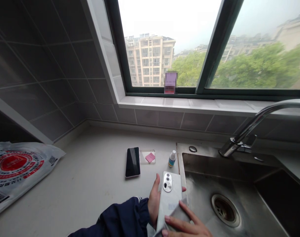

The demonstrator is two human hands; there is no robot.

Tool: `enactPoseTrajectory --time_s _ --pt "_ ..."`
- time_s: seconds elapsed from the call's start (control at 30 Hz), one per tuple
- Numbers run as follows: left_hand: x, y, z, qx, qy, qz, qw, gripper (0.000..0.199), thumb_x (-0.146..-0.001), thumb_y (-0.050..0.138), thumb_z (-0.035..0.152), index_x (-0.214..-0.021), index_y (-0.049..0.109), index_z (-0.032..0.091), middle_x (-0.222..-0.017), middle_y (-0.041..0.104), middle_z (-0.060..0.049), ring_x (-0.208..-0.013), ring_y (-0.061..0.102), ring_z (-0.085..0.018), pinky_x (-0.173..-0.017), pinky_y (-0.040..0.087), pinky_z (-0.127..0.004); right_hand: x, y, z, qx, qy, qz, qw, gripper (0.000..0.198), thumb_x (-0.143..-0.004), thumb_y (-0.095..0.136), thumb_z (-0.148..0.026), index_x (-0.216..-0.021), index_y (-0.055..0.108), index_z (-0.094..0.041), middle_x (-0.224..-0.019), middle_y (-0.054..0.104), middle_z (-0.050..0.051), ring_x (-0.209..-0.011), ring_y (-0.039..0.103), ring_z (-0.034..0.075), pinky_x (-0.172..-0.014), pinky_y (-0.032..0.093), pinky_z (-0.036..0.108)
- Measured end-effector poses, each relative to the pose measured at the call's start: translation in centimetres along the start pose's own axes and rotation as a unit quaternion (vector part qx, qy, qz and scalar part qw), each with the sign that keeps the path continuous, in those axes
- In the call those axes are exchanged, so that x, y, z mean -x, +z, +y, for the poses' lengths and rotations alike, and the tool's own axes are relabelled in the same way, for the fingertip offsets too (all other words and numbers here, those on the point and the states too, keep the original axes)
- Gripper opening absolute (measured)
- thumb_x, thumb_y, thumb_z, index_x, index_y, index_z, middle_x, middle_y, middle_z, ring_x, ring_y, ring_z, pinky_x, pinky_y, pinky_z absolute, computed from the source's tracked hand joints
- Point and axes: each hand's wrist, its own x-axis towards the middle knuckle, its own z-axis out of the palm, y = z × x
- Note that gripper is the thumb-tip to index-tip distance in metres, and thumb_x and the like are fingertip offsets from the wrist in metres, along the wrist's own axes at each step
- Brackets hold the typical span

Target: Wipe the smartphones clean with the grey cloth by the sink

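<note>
A white smartphone [173, 187] is in my left hand [153, 202], its back with the round-lensed camera module facing up. The left thumb lies along one edge, and fingertips show at the opposite edge. My right hand [189, 225] presses a grey cloth [181, 212] onto the lower part of the phone's back, partly covering it. Just beyond the phone stands a small spray bottle [172, 159] with a white cap. Farther left, a second smartphone [133, 162] with a dark screen lies beside a clear case [153, 152] with a pink square [150, 157] on it.
To the right is a steel sink [199, 174] with a drain [225, 210] and a chrome faucet [241, 135]. A white plastic bag [41, 154] with red print lies at the left of the counter [98, 164]. A window sill [145, 101] runs along the back.
</note>
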Motion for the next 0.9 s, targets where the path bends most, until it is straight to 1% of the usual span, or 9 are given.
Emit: enactPoseTrajectory --time_s 0.07,0.17,0.27,0.37,0.47,0.57,0.63,0.73,0.9 --pt "0.0 0.0 0.2 0.012 0.001 -0.014 1.0 0.112 -0.068 0.023 0.09 -0.12 0.057 -0.004 -0.077 0.07 -0.017 -0.071 0.064 -0.024 -0.077 0.043 -0.035 -0.1 -0.2 0.0 -0.02 0.019 0.015 0.999 0.034 -0.102 0.037 -0.033 -0.124 0.062 -0.027 -0.121 0.065 0.0 -0.116 0.059 0.013 -0.117 0.01 0.038" --pt "-0.1 -0.3 0.2 0.032 0.005 -0.034 0.999 0.11 -0.069 0.026 0.089 -0.121 0.056 -0.004 -0.079 0.07 -0.017 -0.068 0.063 -0.022 -0.073 0.043 -0.033 -0.6 -1.1 0.4 -0.022 -0.04 -0.032 0.998 0.025 -0.097 0.053 -0.025 -0.119 0.065 -0.027 -0.118 0.068 -0.004 -0.119 0.057 0.013 -0.117 0.013 0.036" --pt "-0.2 -0.7 0.1 0.058 -0.014 -0.065 0.996 0.106 -0.07 0.031 0.087 -0.12 0.056 -0.004 -0.071 0.068 -0.012 -0.053 0.055 -0.014 -0.061 0.041 -0.027 -0.8 -1.6 1.0 0.033 -0.059 -0.016 0.998 0.021 -0.096 0.055 -0.029 -0.112 0.068 -0.024 -0.121 0.066 -0.001 -0.125 0.051 0.019 -0.117 0.009 0.045" --pt "-0.2 -0.7 -0.2 0.073 -0.033 -0.084 0.993 0.1 -0.073 0.036 0.083 -0.121 0.055 -0.003 -0.064 0.063 -0.006 -0.048 0.05 -0.011 -0.057 0.039 -0.024 -0.3 -1.2 1.3 0.11 -0.031 0.012 0.993 0.032 -0.093 0.059 -0.039 -0.114 0.067 -0.017 -0.128 0.061 0.006 -0.128 0.047 0.027 -0.116 0.006 0.053" --pt "0.0 0.0 -0.5 0.059 -0.01 -0.078 0.995 0.091 -0.075 0.041 0.078 -0.123 0.056 0.002 -0.079 0.066 -0.01 -0.067 0.06 -0.015 -0.07 0.043 -0.026 0.3 -0.5 1.2 0.153 0.017 0.02 0.988 0.039 -0.09 0.061 -0.038 -0.121 0.063 -0.015 -0.133 0.056 0.008 -0.131 0.044 0.028 -0.116 0.005 0.053" --pt "0.1 0.7 -0.6 0.006 0.025 -0.097 0.995 0.088 -0.072 0.048 0.078 -0.122 0.058 0.006 -0.094 0.068 -0.015 -0.091 0.063 -0.024 -0.086 0.043 -0.032 0.7 -0.1 1.1 0.165 0.063 0.025 0.984 0.048 -0.088 0.06 -0.037 -0.13 0.057 -0.013 -0.137 0.052 0.011 -0.134 0.04 0.029 -0.117 0.008 0.051" --pt "0.2 0.8 -0.7 -0.04 0.043 -0.128 0.99 0.086 -0.07 0.053 0.076 -0.12 0.061 0.007 -0.105 0.067 -0.016 -0.106 0.06 -0.028 -0.096 0.039 -0.036 0.8 0.0 1.0 0.169 0.096 0.031 0.98 0.055 -0.088 0.059 -0.036 -0.135 0.051 -0.01 -0.141 0.048 0.013 -0.136 0.037 0.03 -0.117 0.01 0.05" --pt "0.4 0.6 -0.7 -0.091 0.063 -0.154 0.982 0.077 -0.073 0.056 0.07 -0.121 0.062 0.01 -0.119 0.064 -0.014 -0.122 0.051 -0.028 -0.108 0.029 -0.035 1.0 0.1 0.9 0.174 0.132 0.036 0.975 0.059 -0.088 0.057 -0.033 -0.14 0.044 -0.008 -0.145 0.043 0.014 -0.138 0.033 0.031 -0.117 0.008 0.051" --pt "0.7 0.4 -0.8 -0.121 0.065 -0.162 0.977 0.073 -0.079 0.052 0.067 -0.128 0.057 0.013 -0.131 0.058 -0.012 -0.134 0.038 -0.027 -0.114 0.02 -0.035 1.3 0.3 0.8 0.181 0.161 0.035 0.97 0.065 -0.09 0.054 -0.037 -0.145 0.036 -0.008 -0.147 0.039 0.015 -0.14 0.029 0.032 -0.117 0.007 0.049"
